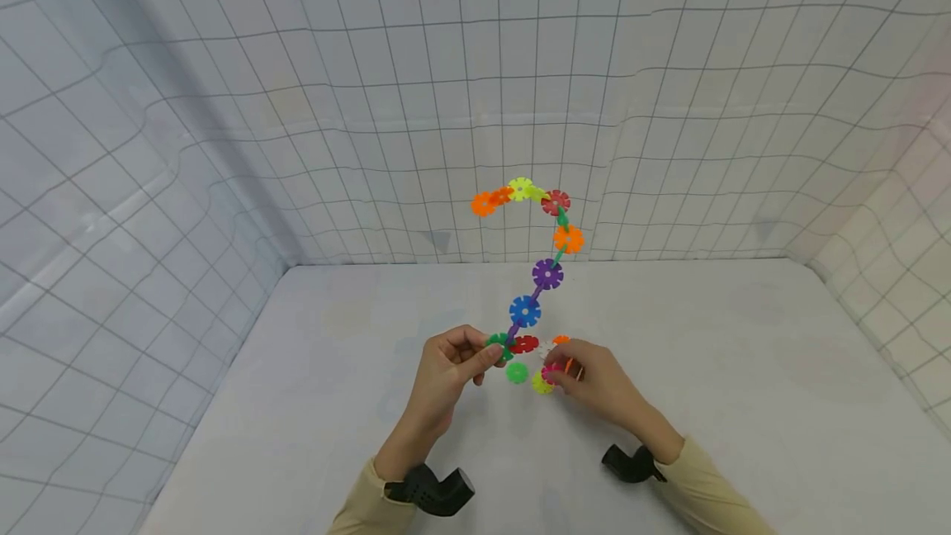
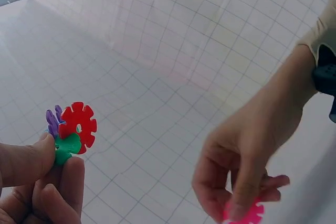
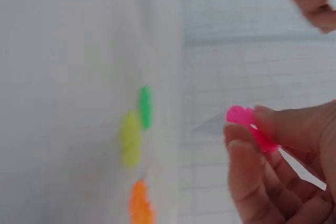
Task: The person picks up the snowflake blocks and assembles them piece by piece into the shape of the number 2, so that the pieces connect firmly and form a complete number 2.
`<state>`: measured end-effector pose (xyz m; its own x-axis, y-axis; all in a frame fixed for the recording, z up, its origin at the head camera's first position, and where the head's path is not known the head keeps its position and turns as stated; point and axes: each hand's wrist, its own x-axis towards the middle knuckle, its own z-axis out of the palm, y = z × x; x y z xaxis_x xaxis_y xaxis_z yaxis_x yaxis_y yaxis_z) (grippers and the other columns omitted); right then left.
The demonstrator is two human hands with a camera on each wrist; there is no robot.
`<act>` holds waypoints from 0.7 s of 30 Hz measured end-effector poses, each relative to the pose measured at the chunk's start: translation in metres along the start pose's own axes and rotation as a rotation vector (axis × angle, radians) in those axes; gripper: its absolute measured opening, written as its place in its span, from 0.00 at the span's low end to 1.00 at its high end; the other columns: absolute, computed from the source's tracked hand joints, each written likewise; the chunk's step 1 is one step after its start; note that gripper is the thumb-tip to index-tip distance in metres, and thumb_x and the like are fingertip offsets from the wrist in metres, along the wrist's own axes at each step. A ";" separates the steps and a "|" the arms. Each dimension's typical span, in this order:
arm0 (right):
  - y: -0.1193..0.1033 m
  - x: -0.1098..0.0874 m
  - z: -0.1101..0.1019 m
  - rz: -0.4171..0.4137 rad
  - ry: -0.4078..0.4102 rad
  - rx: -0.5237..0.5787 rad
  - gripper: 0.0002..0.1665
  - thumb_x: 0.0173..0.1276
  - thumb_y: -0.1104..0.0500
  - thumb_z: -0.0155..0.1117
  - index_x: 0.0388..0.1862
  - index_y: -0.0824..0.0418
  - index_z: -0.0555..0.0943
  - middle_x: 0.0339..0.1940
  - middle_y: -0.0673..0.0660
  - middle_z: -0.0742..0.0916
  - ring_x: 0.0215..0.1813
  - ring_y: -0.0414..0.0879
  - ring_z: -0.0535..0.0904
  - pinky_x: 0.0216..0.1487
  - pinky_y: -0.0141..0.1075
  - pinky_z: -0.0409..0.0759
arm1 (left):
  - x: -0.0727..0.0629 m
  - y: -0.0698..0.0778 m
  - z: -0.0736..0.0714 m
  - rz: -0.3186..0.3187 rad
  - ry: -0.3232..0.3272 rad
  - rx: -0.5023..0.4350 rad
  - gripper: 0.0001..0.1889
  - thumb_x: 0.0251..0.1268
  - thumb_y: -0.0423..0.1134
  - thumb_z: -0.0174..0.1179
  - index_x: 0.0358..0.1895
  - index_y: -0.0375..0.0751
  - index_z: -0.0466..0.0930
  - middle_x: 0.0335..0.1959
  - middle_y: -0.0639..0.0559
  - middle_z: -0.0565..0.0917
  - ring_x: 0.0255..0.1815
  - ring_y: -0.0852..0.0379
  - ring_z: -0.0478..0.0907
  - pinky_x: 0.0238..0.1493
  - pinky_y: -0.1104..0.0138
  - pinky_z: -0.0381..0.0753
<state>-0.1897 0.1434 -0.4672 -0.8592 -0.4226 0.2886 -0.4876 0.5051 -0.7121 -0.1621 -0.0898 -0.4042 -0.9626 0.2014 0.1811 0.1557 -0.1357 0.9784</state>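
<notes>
My left hand (image 1: 446,366) pinches a green notched plastic disc (image 1: 498,343) between thumb and fingers. That disc ends a chain of interlocked snowflake discs, which rises away from the hand through a blue disc (image 1: 525,311) and a purple disc (image 1: 547,274), then bends left to an orange one (image 1: 483,204). A red disc (image 2: 80,124) is joined beside the green one. My right hand (image 1: 602,382) pinches a pink disc (image 3: 240,115) between thumb and fingertips, apart from the chain. In the left wrist view, the pink disc is partly covered by the thumb.
Loose discs lie on the white table (image 1: 334,419) near the right hand: a light green one (image 1: 517,372), a yellow one (image 1: 541,385) and an orange one (image 1: 560,340). White walls (image 1: 475,106) with a grid of dark lines enclose the table at the back and sides.
</notes>
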 end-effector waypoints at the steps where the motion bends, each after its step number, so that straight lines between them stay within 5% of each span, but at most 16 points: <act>1: -0.005 0.000 -0.004 0.000 0.016 0.064 0.09 0.60 0.64 0.70 0.39 0.55 0.82 0.29 0.44 0.81 0.24 0.41 0.77 0.25 0.32 0.78 | 0.000 0.000 0.000 0.003 -0.001 0.002 0.10 0.62 0.29 0.61 0.34 0.21 0.75 0.26 0.48 0.84 0.26 0.59 0.78 0.24 0.73 0.71; 9: -0.045 -0.005 -0.035 0.017 0.076 0.548 0.11 0.68 0.66 0.60 0.48 0.68 0.79 0.27 0.62 0.82 0.20 0.52 0.79 0.24 0.41 0.81 | 0.000 0.002 0.001 -0.002 0.003 -0.016 0.06 0.61 0.29 0.61 0.32 0.28 0.77 0.26 0.49 0.84 0.26 0.59 0.78 0.23 0.73 0.71; 21: -0.066 -0.012 -0.048 0.014 0.067 0.587 0.14 0.66 0.68 0.62 0.50 0.67 0.73 0.26 0.61 0.82 0.24 0.54 0.80 0.29 0.41 0.82 | -0.002 0.002 0.003 0.003 -0.021 -0.021 0.09 0.62 0.31 0.61 0.34 0.24 0.76 0.26 0.51 0.84 0.25 0.59 0.77 0.23 0.73 0.72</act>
<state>-0.1547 0.1514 -0.3930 -0.8821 -0.3606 0.3030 -0.3252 0.0009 -0.9456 -0.1593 -0.0877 -0.4022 -0.9573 0.2213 0.1860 0.1533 -0.1570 0.9756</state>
